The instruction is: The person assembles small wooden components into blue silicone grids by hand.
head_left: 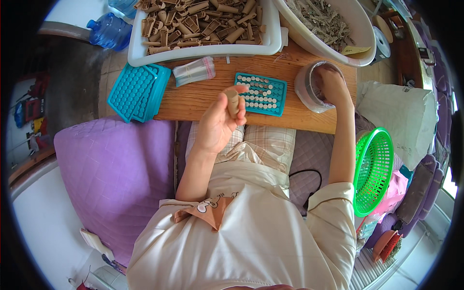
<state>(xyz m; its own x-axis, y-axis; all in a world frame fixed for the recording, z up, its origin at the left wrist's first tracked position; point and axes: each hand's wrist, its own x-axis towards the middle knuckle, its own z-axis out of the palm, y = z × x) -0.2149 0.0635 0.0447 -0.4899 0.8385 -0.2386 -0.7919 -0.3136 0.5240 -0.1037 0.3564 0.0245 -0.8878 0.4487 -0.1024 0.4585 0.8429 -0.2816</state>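
Note:
My left hand (220,121) is closed around a small brown cylindrical piece (233,103), held up over the table's near edge. Just beyond it lies a teal tray (281,99) with rows of round cups, many filled with small white discs (261,105) and a few greyish ones. On the right, my right hand (332,84) reaches down into a round translucent tub (305,92). Its fingertips are hidden inside, so what they touch cannot be seen.
Along the back stand a white bin (133,53) of brown plastic pieces and a cream basin (355,60) of clear-looking parts. Stacked teal trays (133,92) overhang the table (188,104) at left, beside a clear plastic bag (193,71). A green basket (374,171) stands at right.

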